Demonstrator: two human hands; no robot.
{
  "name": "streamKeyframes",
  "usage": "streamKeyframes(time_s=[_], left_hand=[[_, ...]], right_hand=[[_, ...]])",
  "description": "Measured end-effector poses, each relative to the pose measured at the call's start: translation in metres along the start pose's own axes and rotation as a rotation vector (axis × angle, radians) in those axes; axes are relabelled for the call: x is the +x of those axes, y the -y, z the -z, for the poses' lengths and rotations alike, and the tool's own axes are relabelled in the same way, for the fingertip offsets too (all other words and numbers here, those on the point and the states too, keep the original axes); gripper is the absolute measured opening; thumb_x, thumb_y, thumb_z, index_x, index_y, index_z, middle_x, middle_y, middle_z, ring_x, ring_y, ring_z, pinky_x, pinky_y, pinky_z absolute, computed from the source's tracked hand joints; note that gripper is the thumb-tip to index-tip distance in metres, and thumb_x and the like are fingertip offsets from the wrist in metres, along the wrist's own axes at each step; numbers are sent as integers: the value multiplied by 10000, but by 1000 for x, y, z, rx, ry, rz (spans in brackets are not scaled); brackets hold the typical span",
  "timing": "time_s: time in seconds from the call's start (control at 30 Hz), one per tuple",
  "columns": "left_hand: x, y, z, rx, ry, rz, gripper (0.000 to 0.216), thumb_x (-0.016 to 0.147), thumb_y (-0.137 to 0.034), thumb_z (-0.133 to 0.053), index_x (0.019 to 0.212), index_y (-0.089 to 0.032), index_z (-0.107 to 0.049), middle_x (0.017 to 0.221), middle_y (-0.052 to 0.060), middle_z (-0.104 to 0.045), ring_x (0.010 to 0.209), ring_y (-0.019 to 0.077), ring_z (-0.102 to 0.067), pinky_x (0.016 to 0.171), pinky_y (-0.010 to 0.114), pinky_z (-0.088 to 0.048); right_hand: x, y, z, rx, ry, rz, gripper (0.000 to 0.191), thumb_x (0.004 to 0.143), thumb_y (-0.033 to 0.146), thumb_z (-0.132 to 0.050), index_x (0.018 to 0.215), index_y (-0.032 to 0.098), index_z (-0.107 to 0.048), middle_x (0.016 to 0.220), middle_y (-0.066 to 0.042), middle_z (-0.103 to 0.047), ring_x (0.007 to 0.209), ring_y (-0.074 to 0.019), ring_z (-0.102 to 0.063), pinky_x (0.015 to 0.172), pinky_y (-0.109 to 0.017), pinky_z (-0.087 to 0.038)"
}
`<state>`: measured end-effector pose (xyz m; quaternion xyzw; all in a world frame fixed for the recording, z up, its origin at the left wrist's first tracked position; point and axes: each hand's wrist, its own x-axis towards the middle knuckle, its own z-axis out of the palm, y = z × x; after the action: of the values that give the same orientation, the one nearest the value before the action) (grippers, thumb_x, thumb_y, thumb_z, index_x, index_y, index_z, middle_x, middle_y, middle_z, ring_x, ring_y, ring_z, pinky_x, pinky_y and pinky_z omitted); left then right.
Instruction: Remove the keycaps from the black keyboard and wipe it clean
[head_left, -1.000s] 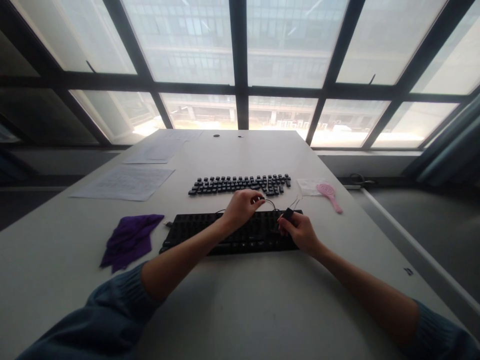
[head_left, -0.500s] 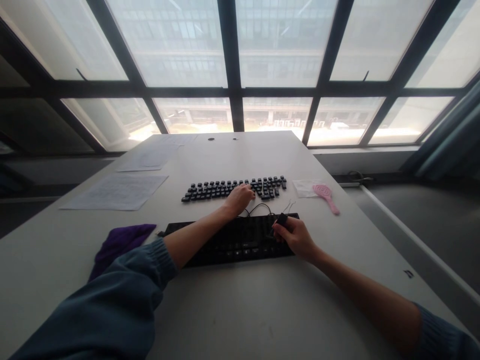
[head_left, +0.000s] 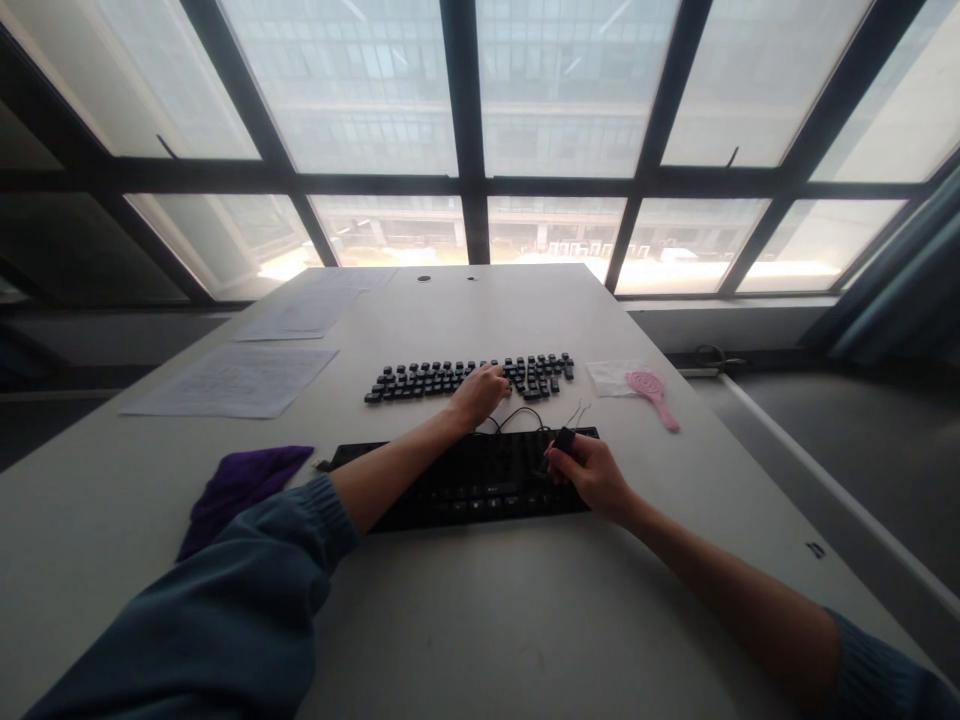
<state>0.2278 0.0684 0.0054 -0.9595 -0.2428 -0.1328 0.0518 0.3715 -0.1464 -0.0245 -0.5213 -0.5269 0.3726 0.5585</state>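
Note:
A black keyboard (head_left: pixel 480 508) lies on the white table, many of its keys in shadow. Beyond it, several loose black keycaps (head_left: pixel 416 382) are laid out in rows. My left hand (head_left: pixel 480 395) reaches across the keyboard to these rows, its fingers pinched on a keycap that they mostly hide. Over the keyboard's right end, my right hand (head_left: pixel 592 475) is closed around the black handle of a wire keycap puller (head_left: pixel 564 438), whose thin wires point up and away. A black cable (head_left: pixel 523 410) curls behind the keyboard.
Left of the keyboard lies a purple cloth (head_left: pixel 244 488), with a USB plug (head_left: pixel 321 465) between them. Printed sheets (head_left: pixel 229 382) rest farther left. On the right are a pink hairbrush (head_left: pixel 651 390) and a clear plastic bag (head_left: pixel 606 378). Windows stand behind the table.
Both hands stay nearly where they were, the left still at the keycap rows and the right still holding the puller. The view has shifted very slightly.

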Motion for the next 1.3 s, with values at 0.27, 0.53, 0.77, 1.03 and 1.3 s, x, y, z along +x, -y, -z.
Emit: streamKeyframes(time_s=[0.27,0.53,0.77,1.03,1.3], left_hand=[[-6,1,7,-3,-17,12,216,943,-239,-557,887,-164,-751,928,101,-618,951,229,-575,882,344,-463],[0,0,-1,0,-41,41,137,877,-257,-642,883,-183,-757,947,96,-630,973,251,-575,862,344,-462],[-3,-3,8,-34,-61,73,167,878,-287,-666,991,-189,-741,1000,93,-646,1026,254,-569,884,343,-466],[-9,-8,24,-41,-119,94,236,959,-252,-528,913,-199,-753,939,87,-644,950,237,-571,827,342,-470],[6,1,2,-104,-75,183,178,888,-243,-618,901,-205,-791,964,97,-646,997,249,-562,863,345,-481]], right_hand=[[1,-1,0,-8,-6,8,301,885,455,-657,787,172,-646,651,-12,-630,553,-149,-578,529,-256,-459],[2,2,0,-27,-11,19,339,868,496,-659,769,172,-647,641,-19,-637,544,-152,-581,522,-261,-469],[1,4,0,-3,-13,6,320,868,490,-661,815,174,-651,646,-19,-636,549,-156,-583,517,-267,-477],[1,4,0,2,-40,14,307,846,479,-688,846,174,-647,664,-12,-645,533,-145,-575,516,-260,-464],[1,4,0,-20,-15,18,320,853,492,-674,797,179,-641,647,-11,-638,535,-149,-578,523,-260,-464]])
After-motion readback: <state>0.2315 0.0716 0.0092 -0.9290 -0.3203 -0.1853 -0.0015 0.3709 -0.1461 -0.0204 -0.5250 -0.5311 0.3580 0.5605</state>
